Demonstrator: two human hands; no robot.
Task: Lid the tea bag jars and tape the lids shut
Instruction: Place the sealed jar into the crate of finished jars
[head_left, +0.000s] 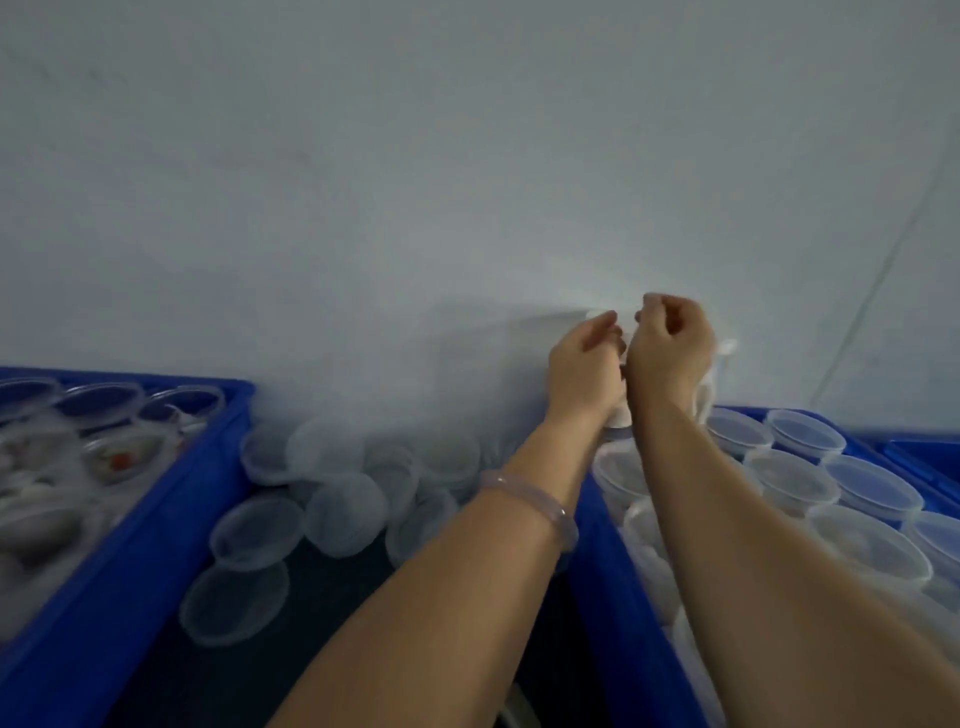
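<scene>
I hold a translucent white jar (619, 415) up in front of the wall, and my hands cover most of it. My left hand (584, 366), with a pale bracelet on its wrist, grips the jar from the left, thumb and fingers meeting near its top. My right hand (670, 345) is curled close beside it and pinches at the jar's top edge. Whether tape is between the fingers is too blurred to tell. Part of the jar's rim (724, 349) shows to the right of my right hand.
A blue crate (171, 499) on the left holds open jars with tea bags. Several loose clear lids (337, 512) lie on the dark table between the crates. A second blue crate (613, 597) on the right holds several lidded jars (802, 434). A white wall stands close behind.
</scene>
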